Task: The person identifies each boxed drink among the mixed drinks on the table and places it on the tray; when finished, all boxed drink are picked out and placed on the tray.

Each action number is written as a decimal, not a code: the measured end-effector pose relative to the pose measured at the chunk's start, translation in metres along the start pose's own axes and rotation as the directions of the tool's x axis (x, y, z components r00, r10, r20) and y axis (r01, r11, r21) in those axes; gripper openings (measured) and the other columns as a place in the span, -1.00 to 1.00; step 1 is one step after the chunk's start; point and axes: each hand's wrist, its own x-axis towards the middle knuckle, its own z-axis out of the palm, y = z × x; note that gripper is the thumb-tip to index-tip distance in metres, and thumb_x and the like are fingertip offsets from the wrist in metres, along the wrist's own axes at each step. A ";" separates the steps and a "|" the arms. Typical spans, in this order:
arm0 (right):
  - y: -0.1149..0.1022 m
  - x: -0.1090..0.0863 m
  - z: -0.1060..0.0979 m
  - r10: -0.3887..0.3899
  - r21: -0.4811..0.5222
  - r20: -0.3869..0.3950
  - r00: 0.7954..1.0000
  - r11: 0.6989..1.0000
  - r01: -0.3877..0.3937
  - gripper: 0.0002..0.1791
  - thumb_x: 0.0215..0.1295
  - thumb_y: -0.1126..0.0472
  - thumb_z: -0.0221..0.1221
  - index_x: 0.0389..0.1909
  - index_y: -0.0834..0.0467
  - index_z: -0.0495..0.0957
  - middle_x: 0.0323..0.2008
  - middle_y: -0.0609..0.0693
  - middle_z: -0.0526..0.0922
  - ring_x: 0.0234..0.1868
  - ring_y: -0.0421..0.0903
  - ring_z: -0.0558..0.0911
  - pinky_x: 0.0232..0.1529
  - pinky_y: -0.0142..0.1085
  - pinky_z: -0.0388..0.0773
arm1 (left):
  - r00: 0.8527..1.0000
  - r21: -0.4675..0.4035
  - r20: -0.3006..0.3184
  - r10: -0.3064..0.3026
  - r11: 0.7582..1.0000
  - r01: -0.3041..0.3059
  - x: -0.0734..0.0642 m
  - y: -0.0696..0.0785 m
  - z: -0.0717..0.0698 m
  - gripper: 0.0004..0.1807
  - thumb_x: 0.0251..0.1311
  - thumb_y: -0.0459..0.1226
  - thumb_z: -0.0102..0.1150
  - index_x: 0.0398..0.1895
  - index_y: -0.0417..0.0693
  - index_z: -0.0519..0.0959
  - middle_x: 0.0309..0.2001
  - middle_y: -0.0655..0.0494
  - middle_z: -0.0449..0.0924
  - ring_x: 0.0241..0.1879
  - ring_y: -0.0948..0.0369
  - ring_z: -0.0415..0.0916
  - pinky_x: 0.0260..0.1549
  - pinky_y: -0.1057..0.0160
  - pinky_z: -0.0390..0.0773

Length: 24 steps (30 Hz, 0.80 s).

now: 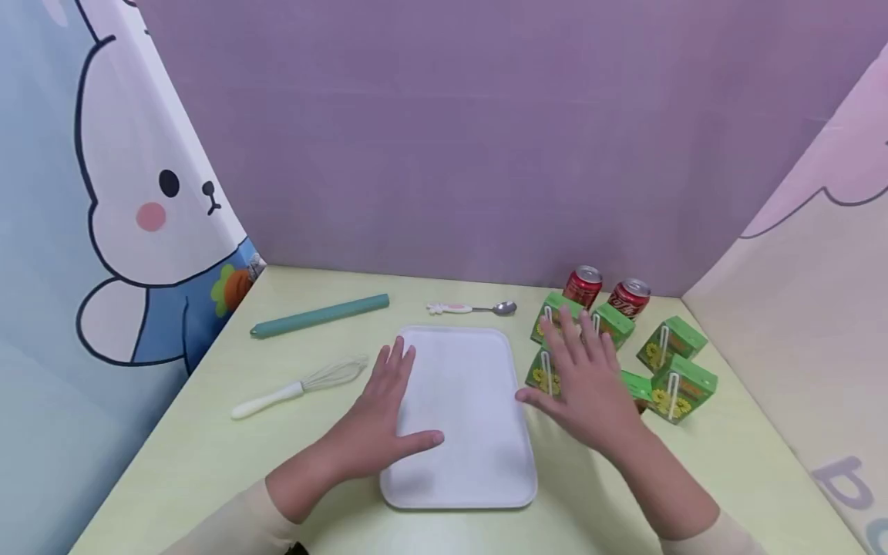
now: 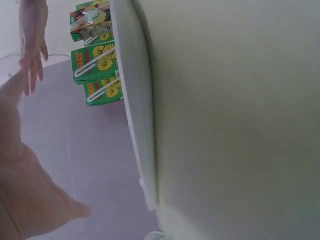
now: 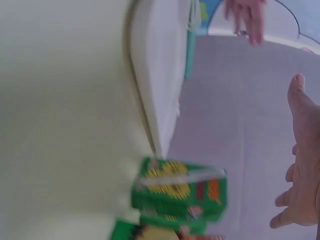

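Observation:
My left hand (image 1: 378, 420) hovers over the left edge of a white tray (image 1: 461, 416), fingers spread and nothing in it. To the tray's right, my right hand (image 1: 590, 385) is held up with fingers apart, also holding nothing. Behind and around the right hand stand several green drink cartons with straws, among them a front right carton (image 1: 683, 389) and one at the back (image 1: 671, 343); the hand hides parts of some. In the right wrist view, a carton (image 3: 180, 187) appears blurred near the tray's end.
Two red soda cans (image 1: 583, 285) stand behind the cartons. A spoon (image 1: 475, 308) lies beyond the tray. On the left are a green rolling-pin-like stick (image 1: 319, 316) and a whisk (image 1: 298, 389) with a white handle. A purple wall (image 1: 472, 154) closes off the back of the table.

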 end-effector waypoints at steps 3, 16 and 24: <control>0.015 -0.002 -0.015 0.022 0.038 0.001 1.000 0.999 -0.022 0.19 0.12 -0.54 0.06 0.59 -0.08 -0.28 0.59 0.00 -0.36 0.58 0.15 -0.28 0.49 0.21 -0.21 | 0.994 -0.143 0.074 -0.081 0.986 0.091 -0.003 -0.004 0.000 0.31 -0.05 0.46 0.15 0.55 0.33 -0.47 0.55 0.38 -0.65 0.56 0.16 -0.56 0.44 -0.23 -0.04; 0.087 -0.020 -0.027 0.111 0.131 0.169 0.979 0.982 -0.134 0.12 0.12 -0.52 0.09 0.50 0.17 0.10 0.38 0.30 0.33 0.34 0.41 0.29 0.24 0.34 0.25 | 0.944 -0.194 0.278 -0.177 0.952 0.236 -0.017 -0.017 0.008 0.42 -0.13 0.23 0.44 0.55 -0.27 -0.24 0.58 -0.20 -0.36 0.56 -0.08 -0.32 0.48 -0.14 -0.10; 0.111 -0.027 -0.004 0.142 0.082 0.280 0.949 0.982 -0.171 0.06 0.14 -0.50 0.09 0.39 0.26 0.26 0.17 0.36 0.53 0.11 0.40 0.52 -0.05 0.28 0.50 | 0.933 -0.127 0.316 -0.173 0.967 0.222 -0.021 -0.017 0.005 0.45 -0.21 0.22 0.50 0.54 -0.32 -0.19 0.56 -0.27 -0.34 0.55 -0.14 -0.26 0.46 -0.16 -0.03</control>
